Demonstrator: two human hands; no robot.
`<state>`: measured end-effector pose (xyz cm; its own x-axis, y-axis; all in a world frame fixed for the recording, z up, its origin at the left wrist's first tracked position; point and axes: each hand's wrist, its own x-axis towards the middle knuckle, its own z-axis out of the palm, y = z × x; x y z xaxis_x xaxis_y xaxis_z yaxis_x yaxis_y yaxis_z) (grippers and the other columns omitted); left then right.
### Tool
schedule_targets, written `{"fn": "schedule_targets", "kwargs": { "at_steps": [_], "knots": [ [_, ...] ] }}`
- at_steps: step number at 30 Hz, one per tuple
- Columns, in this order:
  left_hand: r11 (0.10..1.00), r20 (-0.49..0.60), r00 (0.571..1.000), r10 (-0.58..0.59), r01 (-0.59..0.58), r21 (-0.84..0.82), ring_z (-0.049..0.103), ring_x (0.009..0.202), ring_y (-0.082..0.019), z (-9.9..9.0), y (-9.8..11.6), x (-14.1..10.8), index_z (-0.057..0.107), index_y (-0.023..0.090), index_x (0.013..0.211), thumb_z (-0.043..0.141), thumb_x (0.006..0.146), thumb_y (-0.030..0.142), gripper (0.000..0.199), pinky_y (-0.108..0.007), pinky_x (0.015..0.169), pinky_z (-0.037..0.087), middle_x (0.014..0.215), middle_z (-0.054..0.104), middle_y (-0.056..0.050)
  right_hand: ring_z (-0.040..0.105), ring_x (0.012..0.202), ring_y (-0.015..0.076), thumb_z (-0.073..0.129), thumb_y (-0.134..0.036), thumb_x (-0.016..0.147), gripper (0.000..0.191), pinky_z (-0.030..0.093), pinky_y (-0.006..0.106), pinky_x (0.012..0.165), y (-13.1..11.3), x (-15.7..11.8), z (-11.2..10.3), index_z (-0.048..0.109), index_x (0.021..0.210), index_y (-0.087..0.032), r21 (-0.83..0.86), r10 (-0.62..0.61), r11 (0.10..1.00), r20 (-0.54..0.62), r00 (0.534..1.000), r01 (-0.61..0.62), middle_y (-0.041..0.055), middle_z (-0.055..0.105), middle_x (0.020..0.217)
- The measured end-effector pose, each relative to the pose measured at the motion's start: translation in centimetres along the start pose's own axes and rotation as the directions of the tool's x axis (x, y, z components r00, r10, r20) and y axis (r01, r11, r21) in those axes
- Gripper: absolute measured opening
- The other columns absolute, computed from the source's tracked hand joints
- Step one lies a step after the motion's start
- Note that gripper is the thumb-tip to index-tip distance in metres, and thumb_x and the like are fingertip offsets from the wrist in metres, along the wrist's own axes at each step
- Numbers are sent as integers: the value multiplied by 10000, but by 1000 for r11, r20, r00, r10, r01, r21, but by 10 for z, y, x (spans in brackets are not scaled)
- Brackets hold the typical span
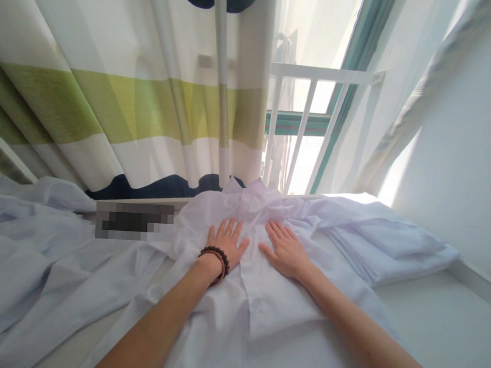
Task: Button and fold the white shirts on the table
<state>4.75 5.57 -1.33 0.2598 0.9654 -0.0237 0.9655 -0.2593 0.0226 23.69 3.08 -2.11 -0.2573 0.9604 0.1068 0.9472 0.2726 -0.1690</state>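
A white button-up shirt [271, 320] lies spread out, front side up, its collar at the far end near the window. My left hand [225, 244], with dark beaded bracelets [216, 259] round the wrist, rests flat on the shirt's chest, left of the button strip. To the right of that strip, my right hand [284, 248] also lies palm down, fingers stretched out. Neither hand grips the cloth. Wrinkles run through the fabric around the collar and sleeves.
Rumpled white garments [14, 271] are heaped on the left. A folded white garment [390, 252] lies at right, partly under the shirt's sleeve. Behind stand a striped curtain [150, 107] and a white railing [325, 74] before the window. A blurred-out patch [132, 222] hides something. A wall [464, 162] bounds the right.
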Motion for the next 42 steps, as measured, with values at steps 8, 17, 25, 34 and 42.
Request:
{"fn": "schedule_targets", "kwargs": {
  "at_steps": [8, 17, 25, 34, 42],
  "knots": [
    [1000, -49, 999, 4, -4, 6, 163, 1443, -277, 1, 2, -3, 239, 189, 1503, 210, 960, 501, 628, -524, 1157, 113, 1567, 205, -55, 169, 1442, 229, 259, -543, 949, 709, 96, 386, 1171, 1, 0, 0, 276, 1488, -82, 11, 3, 1000, -22, 1000, -3, 98, 226, 1559],
    [1000, -66, 998, 3, -2, 11, 177, 1441, -272, 3, 3, -7, 265, 196, 1496, 220, 959, 501, 619, -521, 1156, 129, 1564, 217, -48, 167, 1442, 225, 255, -535, 953, 706, 92, 386, 1171, -1, -6, -2, 284, 1482, -69, 20, -3, 1000, -18, 1000, 4, 108, 223, 1560],
    [1000, -62, 998, -2, 3, 21, 174, 1442, -270, 4, 5, -11, 254, 203, 1499, 213, 958, 505, 620, -517, 1157, 127, 1564, 220, -37, 173, 1441, 235, 284, -526, 948, 701, 96, 401, 1171, 0, -9, 2, 302, 1474, -64, 54, -9, 998, -35, 999, 11, 121, 234, 1554],
    [1000, -43, 999, -6, 8, 25, 161, 1445, -268, 1, 5, -10, 245, 205, 1501, 213, 957, 491, 616, -521, 1155, 128, 1569, 200, -25, 530, 1212, 207, 338, -444, 936, 482, 422, 344, 1006, 56, -7, -41, 509, 1324, -216, 151, 145, 983, -278, 950, -106, 61, 579, 1333],
    [1000, -38, 999, -6, 7, 20, 171, 1442, -277, -3, 6, -10, 252, 200, 1500, 213, 954, 489, 620, -516, 1154, 128, 1566, 211, -43, 429, 1219, 452, 279, -476, 902, 624, 383, 634, 891, 204, -55, -107, 437, 1334, -53, 40, 705, 660, -377, 600, -750, 334, 498, 1257]
  ]
}}
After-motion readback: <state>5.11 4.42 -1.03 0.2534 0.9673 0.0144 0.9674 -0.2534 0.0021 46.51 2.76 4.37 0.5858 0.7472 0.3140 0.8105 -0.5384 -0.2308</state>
